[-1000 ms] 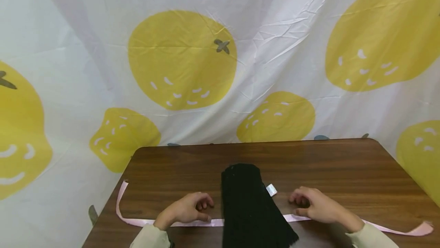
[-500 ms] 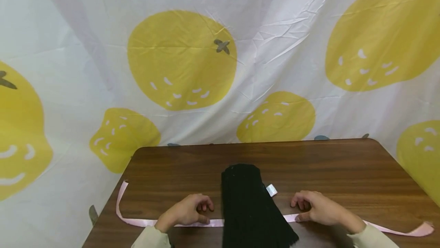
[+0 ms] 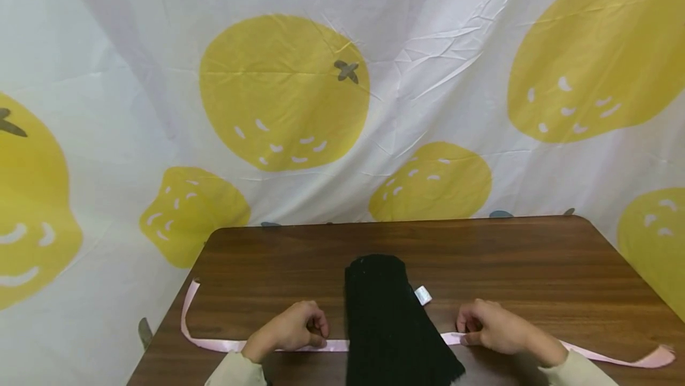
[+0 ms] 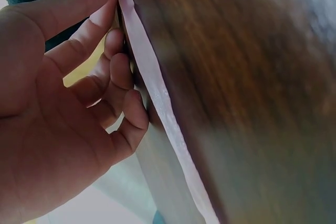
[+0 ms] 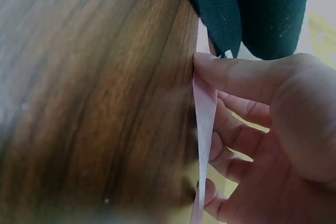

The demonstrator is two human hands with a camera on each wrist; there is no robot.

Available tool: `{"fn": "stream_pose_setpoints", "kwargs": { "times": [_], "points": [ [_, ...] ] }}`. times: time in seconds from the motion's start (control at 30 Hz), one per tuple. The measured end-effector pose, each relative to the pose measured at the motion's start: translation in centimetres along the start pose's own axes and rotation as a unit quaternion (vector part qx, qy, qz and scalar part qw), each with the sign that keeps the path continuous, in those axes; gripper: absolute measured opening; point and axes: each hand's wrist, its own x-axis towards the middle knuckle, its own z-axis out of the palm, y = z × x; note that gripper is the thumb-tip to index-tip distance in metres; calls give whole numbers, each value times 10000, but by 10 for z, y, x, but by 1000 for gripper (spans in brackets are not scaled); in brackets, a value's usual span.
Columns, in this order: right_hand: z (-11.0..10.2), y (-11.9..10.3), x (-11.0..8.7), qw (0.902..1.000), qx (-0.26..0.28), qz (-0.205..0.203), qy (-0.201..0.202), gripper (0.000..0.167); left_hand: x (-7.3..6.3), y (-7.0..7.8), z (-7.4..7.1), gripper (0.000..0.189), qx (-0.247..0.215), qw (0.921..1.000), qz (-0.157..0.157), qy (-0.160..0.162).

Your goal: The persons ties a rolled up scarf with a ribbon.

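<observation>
Person's L hand (image 3: 291, 326) pinches pink ribbon (image 3: 337, 346) btwn thumb & index; R hand (image 3: 497, 328) pinches it likewise, opp. side of blk cloth (image 3: 393, 326). Other fingers bent. Ribbon runs L–R across table (image 3: 289, 255), passing under cloth. Forearms angle inward fr. near side.

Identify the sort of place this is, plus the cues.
Probably an indoor tabletop workspace, perhaps set up for filming: a fruit-print sheet hangs behind a wood-grain table, and a black cloth lies there across a pink ribbon.
</observation>
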Motion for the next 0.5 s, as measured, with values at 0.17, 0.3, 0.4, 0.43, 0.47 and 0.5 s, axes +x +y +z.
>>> {"fn": "stream_pose_setpoints", "kwargs": {
  "times": [0.17,0.3,0.4,0.43,0.47,0.5],
  "points": [
    [2,-4,0,9990,-415,-163,96,22,-1,1,-1,14,85,10000,13,15],
    [1,-6,1,9995,-288,-132,35,26,-1,1,0,14,159,9999,65,12],
    [-1,-7,2,9999,-20,-99,-55,26,-1,0,0,14,190,9998,87,-25],
    [-1,-7,2,9999,65,-98,-77,26,-1,0,0,15,163,9998,75,-43],
    [-2,-6,2,9998,146,-97,-93,26,-1,1,0,15,99,9999,58,-79],
    [-2,-6,2,9997,200,-87,-95,26,-1,1,0,15,9,9999,41,-123]
  ]
}}
